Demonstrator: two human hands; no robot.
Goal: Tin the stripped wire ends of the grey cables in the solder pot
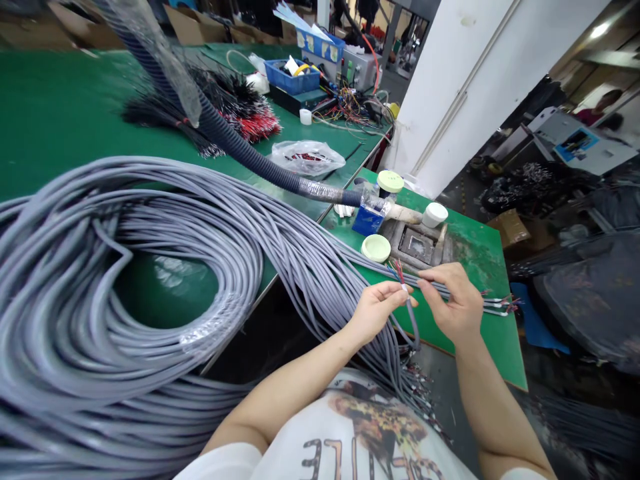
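Observation:
My left hand [376,309] pinches a grey cable [414,327] just below its stripped end, where a white band sits. Thin red and blue wires [399,269] fan out above the fingertips. Just to the right, my right hand [454,301] is closed, thumb and forefinger together; whatever lies between them is too small to make out. Behind and under this hand, several other grey cables run across the green board, their stripped coloured wire ends [511,305] lying near its right edge.
A big coil of grey cable [240,267] covers the left table. A ribbed hose [240,147] reaches down to a dirty metal pot [419,245] on the green board [493,257]. Nearby stand a pale green lid [376,248], a white-lidded jar [435,214] and a blue box [369,219].

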